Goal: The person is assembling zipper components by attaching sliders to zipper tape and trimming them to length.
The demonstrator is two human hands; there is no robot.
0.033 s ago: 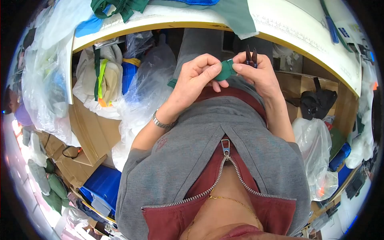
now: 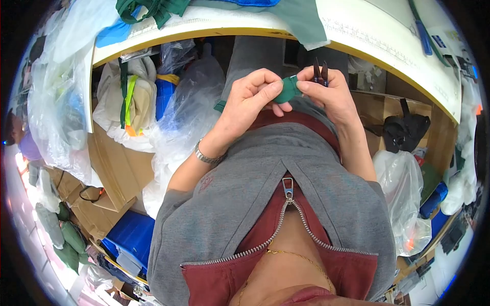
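A small piece of green fabric (image 2: 289,90) is stretched between my two hands above my lap. My left hand (image 2: 255,94) is closed, pinching its left side between thumb and fingers. A strip of the same green shows beyond the left wrist. My right hand (image 2: 326,94) pinches the other edge with thumb and forefinger. Tucked in that same hand is a pair of thread snips (image 2: 320,72), their dark pointed blades upward and slightly apart; the handles are hidden in the palm. A little white shows at the fabric's upper edge.
A pale worktable (image 2: 367,35) with a yellowish edge curves ahead, with green cloth (image 2: 301,23) hanging over it. Cardboard (image 2: 122,168), clear plastic bags (image 2: 189,97) and a blue bin (image 2: 130,234) crowd my left. At right lie a black strapped item (image 2: 406,130) and another plastic bag (image 2: 400,194).
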